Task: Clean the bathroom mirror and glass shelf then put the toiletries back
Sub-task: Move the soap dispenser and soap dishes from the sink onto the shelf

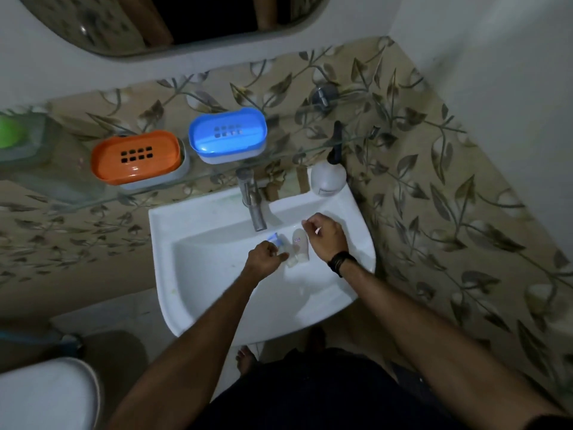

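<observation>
Both my hands are down in the white sink [204, 274]. My left hand [263, 257] is closed around a small bottle with a blue cap [279, 242]. A pale tube [300, 248] lies in the basin just right of it. My right hand [327, 238] hovers beside that tube, fingers curled, and whether it pinches anything is unclear. The glass shelf [77, 193] above the sink carries an orange soap dish [136, 156] and a blue soap dish [228, 135]. The mirror [173, 17] hangs at the top.
A metal tap [252, 200] stands at the back of the sink. A white spray bottle with a black trigger [328, 175] sits on the sink's right rear corner. A green object in a clear holder [12, 135] is at the shelf's left end. A toilet [46, 392] is at lower left.
</observation>
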